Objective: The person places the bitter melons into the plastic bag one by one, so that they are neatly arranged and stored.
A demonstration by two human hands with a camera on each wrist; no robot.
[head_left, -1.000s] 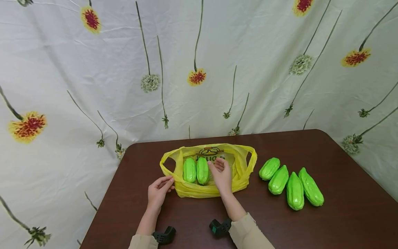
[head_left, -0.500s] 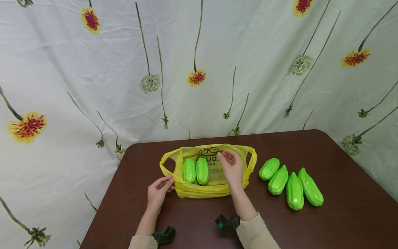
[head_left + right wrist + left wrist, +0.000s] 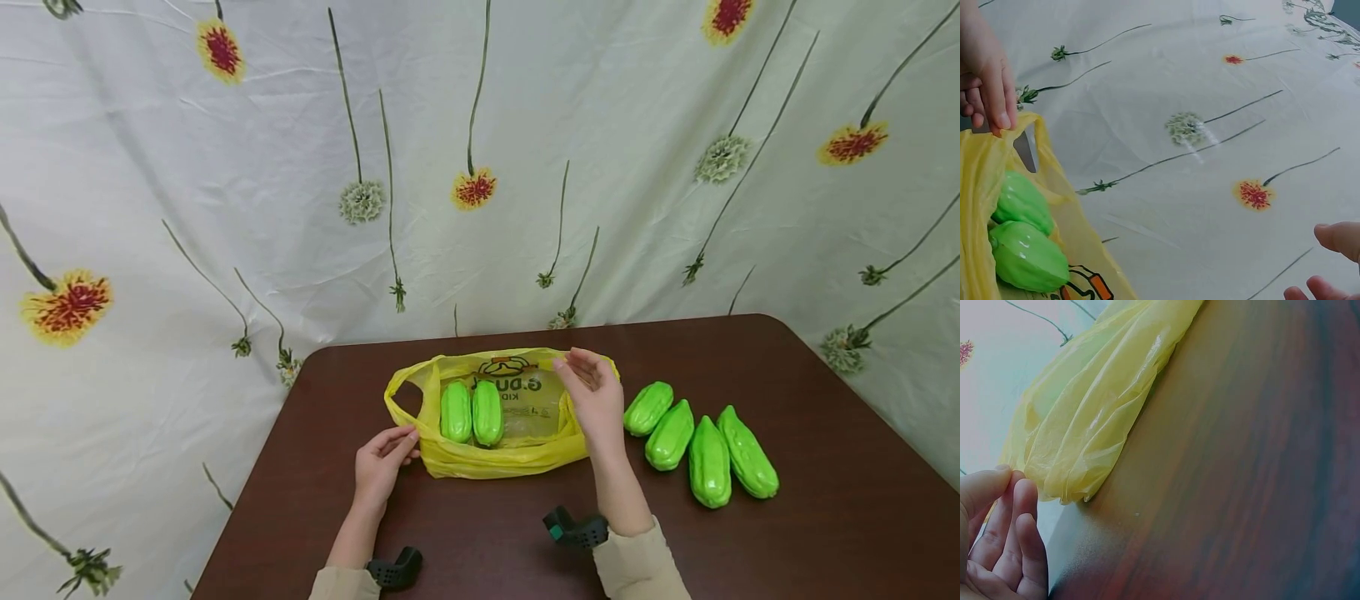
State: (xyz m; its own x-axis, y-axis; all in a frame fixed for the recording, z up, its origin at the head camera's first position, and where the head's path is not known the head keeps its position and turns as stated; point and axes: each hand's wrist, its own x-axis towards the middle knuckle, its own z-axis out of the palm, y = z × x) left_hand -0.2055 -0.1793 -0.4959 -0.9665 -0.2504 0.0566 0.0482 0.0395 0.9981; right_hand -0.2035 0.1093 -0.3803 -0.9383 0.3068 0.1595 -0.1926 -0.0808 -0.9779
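A yellow plastic carrier bag (image 3: 502, 462) lies with its mouth spread on the dark table. Inside, toward its left end, two glossy green ridged fruits, papaya-like in shape, lie side by side: a left one (image 3: 456, 412) and a right one (image 3: 488, 413). My left hand (image 3: 377, 467) pinches the bag's edge by the left handle between thumb and fingertips; the left wrist view shows the pinch against the bag's side (image 3: 1091, 419). Over the bag's right end hovers my right hand (image 3: 597, 408), fingers loosely bent with nothing in them, hiding most of the right handle.
Several more green fruits (image 3: 710, 462) lie in a slanting row on the table to the right of the bag. A flowered white cloth (image 3: 645, 208) hangs behind the brown table (image 3: 480, 533). Black wrist cameras, such as the left one (image 3: 396, 568), sit on both wrists.
My right hand has moved away from the two fruits in the bag, rightward over the bag's right end. My left hand keeps its pinch on the bag's edge.
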